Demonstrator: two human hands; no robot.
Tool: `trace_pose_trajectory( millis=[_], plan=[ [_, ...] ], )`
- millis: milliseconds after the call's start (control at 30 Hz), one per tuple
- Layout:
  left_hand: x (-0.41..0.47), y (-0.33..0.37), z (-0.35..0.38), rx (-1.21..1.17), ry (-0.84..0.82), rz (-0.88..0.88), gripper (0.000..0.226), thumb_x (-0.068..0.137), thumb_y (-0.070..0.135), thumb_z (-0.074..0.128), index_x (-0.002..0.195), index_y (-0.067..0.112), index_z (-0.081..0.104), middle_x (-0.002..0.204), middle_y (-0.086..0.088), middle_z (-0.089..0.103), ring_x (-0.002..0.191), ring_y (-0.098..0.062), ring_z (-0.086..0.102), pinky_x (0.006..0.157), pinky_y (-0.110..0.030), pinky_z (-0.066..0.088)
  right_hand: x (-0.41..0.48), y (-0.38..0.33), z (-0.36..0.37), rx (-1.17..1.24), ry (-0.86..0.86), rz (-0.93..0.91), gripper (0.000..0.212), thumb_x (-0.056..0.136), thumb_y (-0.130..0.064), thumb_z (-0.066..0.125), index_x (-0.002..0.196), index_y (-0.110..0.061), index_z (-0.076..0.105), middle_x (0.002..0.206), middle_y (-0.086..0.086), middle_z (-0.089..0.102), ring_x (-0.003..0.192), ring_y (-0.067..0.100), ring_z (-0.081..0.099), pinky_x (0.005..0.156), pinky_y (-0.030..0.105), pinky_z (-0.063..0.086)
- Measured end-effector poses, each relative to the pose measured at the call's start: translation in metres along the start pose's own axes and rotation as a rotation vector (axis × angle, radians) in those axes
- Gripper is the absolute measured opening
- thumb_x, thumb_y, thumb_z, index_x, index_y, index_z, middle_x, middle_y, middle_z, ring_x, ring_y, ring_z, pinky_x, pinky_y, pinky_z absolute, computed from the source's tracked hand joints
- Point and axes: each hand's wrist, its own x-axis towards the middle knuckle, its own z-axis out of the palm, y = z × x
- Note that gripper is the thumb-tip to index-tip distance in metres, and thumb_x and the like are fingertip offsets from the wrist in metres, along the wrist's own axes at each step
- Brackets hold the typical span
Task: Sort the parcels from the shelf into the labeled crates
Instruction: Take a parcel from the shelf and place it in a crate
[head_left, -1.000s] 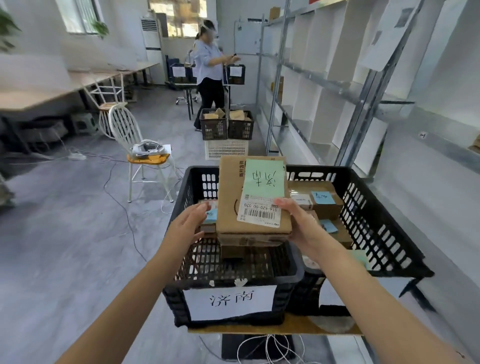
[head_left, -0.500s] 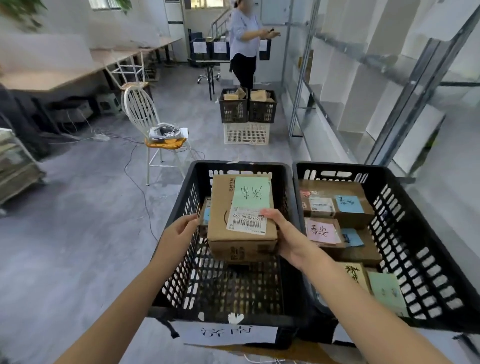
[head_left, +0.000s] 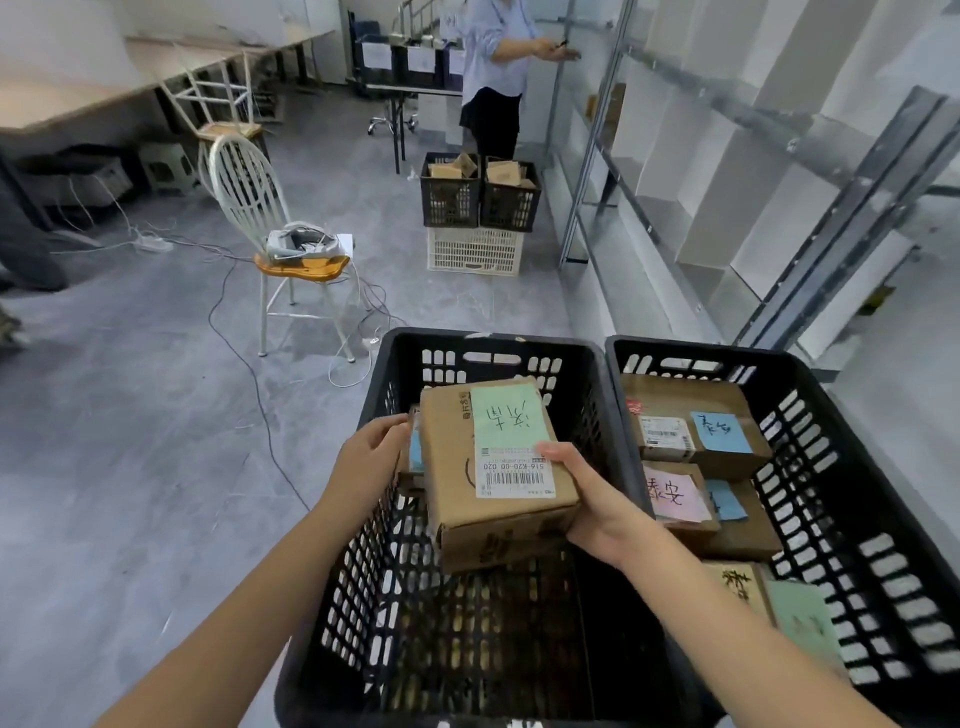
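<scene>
A cardboard parcel with a green handwritten note and a barcode label hangs inside the left black crate. My right hand grips its near right corner, thumb on the label. My left hand reaches over the crate's left wall and holds a smaller parcel with a blue note, mostly hidden behind the big one. The right black crate holds several parcels with blue, pink and green notes.
Metal shelving runs along the right. Ahead, a person stands by two more black crates stacked on a white one. A white chair with gear on its seat stands left, cables trailing on the floor.
The parcel has gone lower into the left crate, with both hands following it. My view has tilted down, so the crate's front label is out of sight.
</scene>
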Motion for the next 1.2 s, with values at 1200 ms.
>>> trace_pose_trajectory(
  millis=[1200],
  plan=[
    [0.056, 0.002, -0.012, -0.138, -0.075, -0.017, 0.035, 0.102, 0.018, 0.048, 0.136, 0.012, 0.055, 0.120, 0.004, 0.059, 0.088, 0.007, 0.054, 0.055, 0.002, 0.041, 0.041, 0.084, 0.020, 0.000, 0.163, 0.124, 0.058, 0.078, -0.040, 0.069, 0.131, -0.017, 0.059, 0.119, 0.010, 0.072, 0.113, 0.025, 0.068, 0.108, 0.042, 0.045]
  ],
)
